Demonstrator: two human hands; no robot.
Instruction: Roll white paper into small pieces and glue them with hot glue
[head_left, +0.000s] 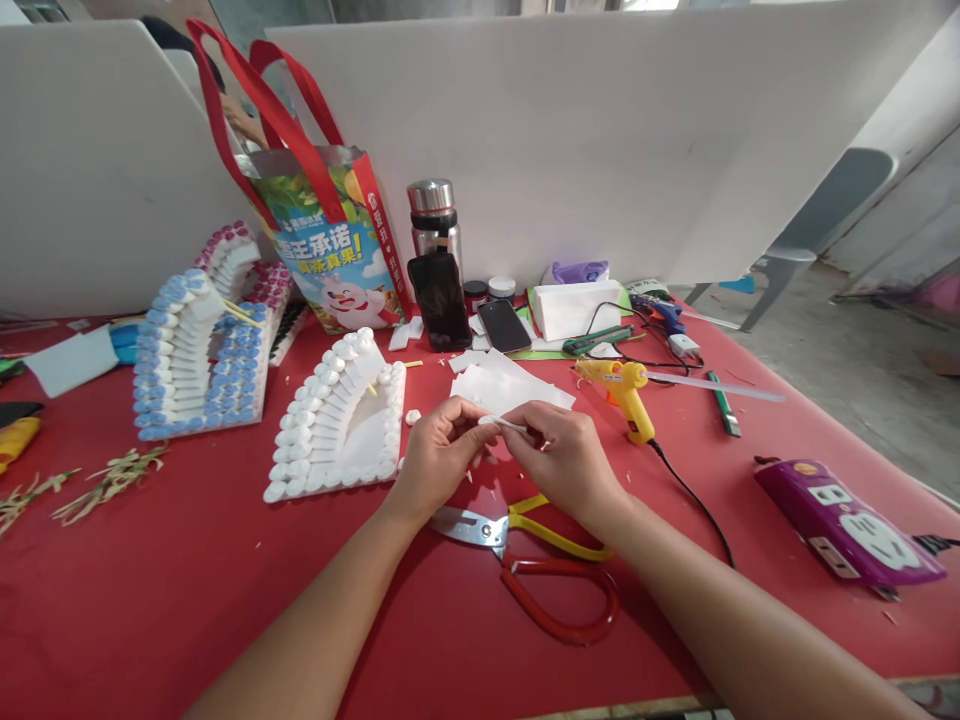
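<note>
Over the middle of the red table, my left hand (446,446) pinches one end of a small white strip (495,421). The fingers of my right hand (568,452) are closed on its other end, so the strip lies between both hands. Its material is too small to make out. Below them lie scissors (489,530) with one yellow and one red handle, blades pointing left. Just behind my hands are white sheets (510,378). A white model (330,425) edged with rounded white pieces stands left of my left hand.
A yellow glue gun (626,395) with a clear stick lies to the right, near a green cutter (724,405) and a purple power strip (847,520). Behind stand a steel bottle (433,215), a propped phone (439,303) and a shopping bag (330,240). A blue-and-white model (202,355) stands left.
</note>
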